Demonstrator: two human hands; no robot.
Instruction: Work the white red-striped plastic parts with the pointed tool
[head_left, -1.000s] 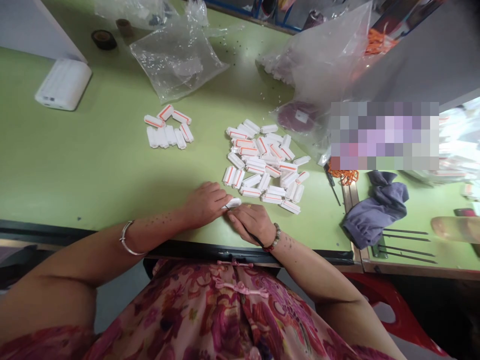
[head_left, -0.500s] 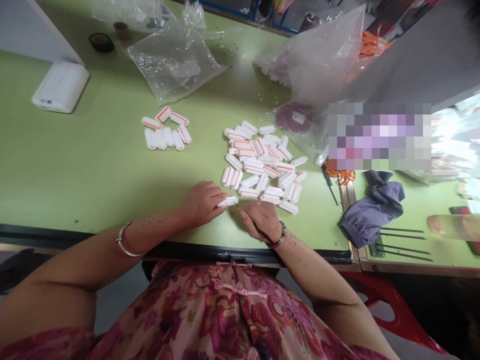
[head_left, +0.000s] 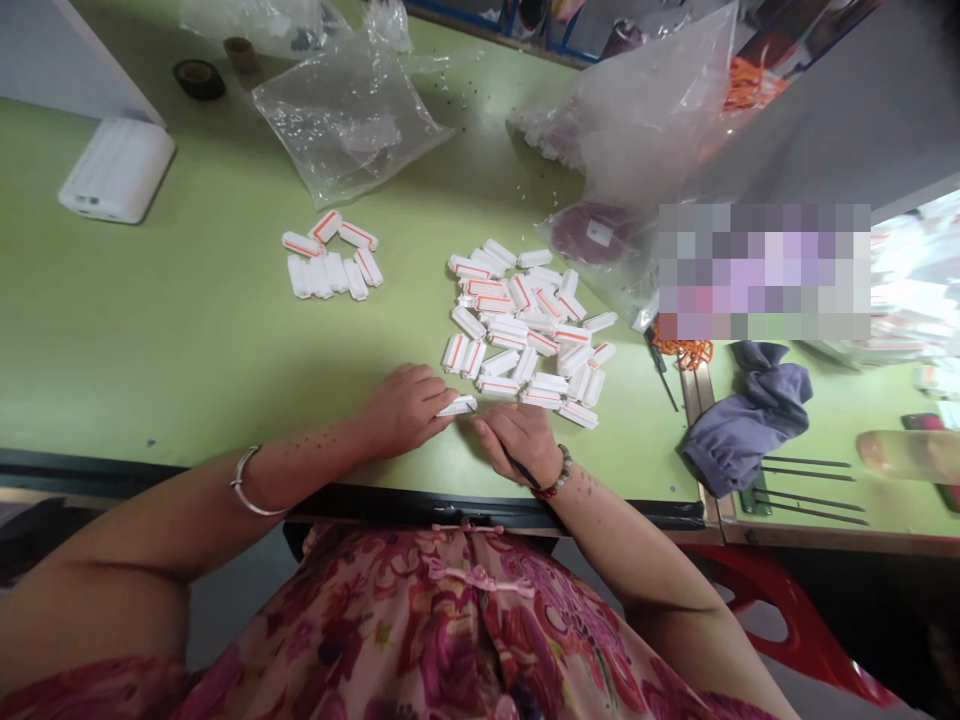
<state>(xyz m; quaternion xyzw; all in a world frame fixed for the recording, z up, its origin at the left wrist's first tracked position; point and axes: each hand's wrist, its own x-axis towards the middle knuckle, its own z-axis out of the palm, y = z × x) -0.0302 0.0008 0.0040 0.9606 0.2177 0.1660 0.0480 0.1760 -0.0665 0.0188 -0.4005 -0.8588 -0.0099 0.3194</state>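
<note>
Near the front of the table, my left hand (head_left: 409,410) pinches one end of a small white plastic block (head_left: 457,406) with rows of tiny holes in its upper face. Its fingers are closed and cover the left part of the block. Facing it, my right hand (head_left: 519,437) is closed around slim black tweezers (head_left: 517,462), whose tip reaches the block's right end. Just beyond both hands lies a loose pile of similar white blocks (head_left: 506,328), many with an orange stripe. A smaller group of such blocks (head_left: 328,274) sits farther left.
Clear plastic bags (head_left: 352,125) lie at the back, one larger bag (head_left: 630,130) holding pale parts. A white power bank (head_left: 118,170) and a black tape roll (head_left: 199,79) are at left. On the right are a purple cloth sleeve (head_left: 750,420), orange netting (head_left: 686,350) and thin dark rods (head_left: 810,505).
The tweezers' tip has shifted slightly at the block's right end, and the block sits a touch lower in view. Both hands keep their grip; the piles are unchanged.
</note>
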